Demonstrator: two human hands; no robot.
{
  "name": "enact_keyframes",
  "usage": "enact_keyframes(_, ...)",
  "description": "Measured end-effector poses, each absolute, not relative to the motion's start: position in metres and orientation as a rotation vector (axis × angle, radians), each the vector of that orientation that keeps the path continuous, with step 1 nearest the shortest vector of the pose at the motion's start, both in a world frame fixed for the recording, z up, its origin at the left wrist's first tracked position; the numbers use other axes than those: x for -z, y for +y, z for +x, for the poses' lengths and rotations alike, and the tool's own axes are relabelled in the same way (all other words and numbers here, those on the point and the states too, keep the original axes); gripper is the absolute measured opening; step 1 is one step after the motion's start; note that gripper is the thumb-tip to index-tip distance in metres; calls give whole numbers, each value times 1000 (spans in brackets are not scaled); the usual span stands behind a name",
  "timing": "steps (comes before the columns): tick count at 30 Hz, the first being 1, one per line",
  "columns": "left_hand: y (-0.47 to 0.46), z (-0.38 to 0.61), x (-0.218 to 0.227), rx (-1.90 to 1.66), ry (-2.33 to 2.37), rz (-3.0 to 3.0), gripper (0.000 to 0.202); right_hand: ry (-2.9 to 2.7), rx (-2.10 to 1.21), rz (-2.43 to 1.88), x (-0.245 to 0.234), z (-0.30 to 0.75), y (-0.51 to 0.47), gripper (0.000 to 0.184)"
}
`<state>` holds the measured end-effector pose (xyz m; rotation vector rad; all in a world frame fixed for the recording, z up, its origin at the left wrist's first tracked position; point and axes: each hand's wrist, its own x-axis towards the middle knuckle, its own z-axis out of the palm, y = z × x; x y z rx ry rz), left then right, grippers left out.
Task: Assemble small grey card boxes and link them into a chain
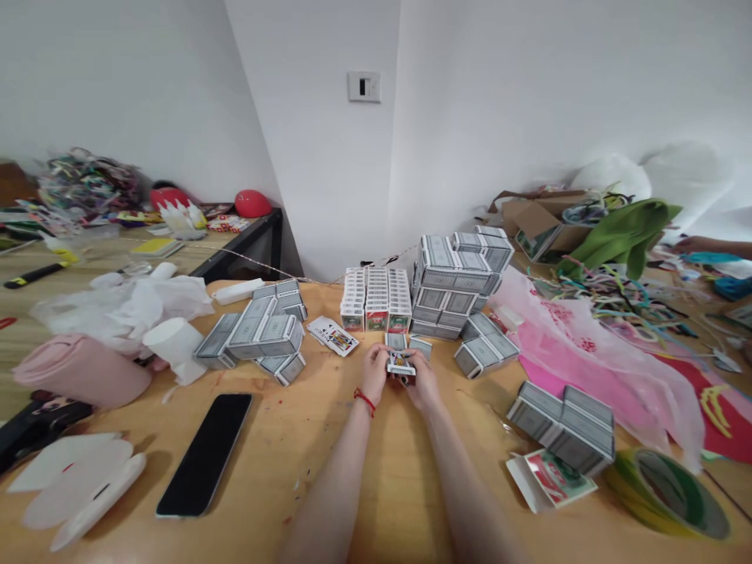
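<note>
Both my hands meet over the middle of the table, closed on a small deck of playing cards (pixel 402 365) with a face card on top. My left hand (pixel 374 370), with a red string at the wrist, grips its left side. On the right side, my right hand (pixel 422 376) grips it too. Just beyond are small grey card packs (pixel 395 341), partly hidden by my fingers. Several loose playing cards (pixel 334 335) lie face up to the left. Behind them stand rows of white card boxes (pixel 376 294). A tall stack of grey-backed decks (pixel 452 278) rises on the right.
More grey deck piles stand left (pixel 264 329) and right (pixel 564 423). A black phone (pixel 205 454) lies front left, near a toilet roll (pixel 176 348). Front right are an opened card box (pixel 552 478) and yellow tape (pixel 667 492). Another person's arm (pixel 714 247) reaches in far right.
</note>
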<state>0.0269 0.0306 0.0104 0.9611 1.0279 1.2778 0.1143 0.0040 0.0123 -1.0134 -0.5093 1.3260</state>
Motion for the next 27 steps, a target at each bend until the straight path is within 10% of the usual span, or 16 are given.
enact_keyframes(27, 39, 14, -8, -1063, 978, 1069, 15, -544, -1190, -1103, -8, 114, 8, 8)
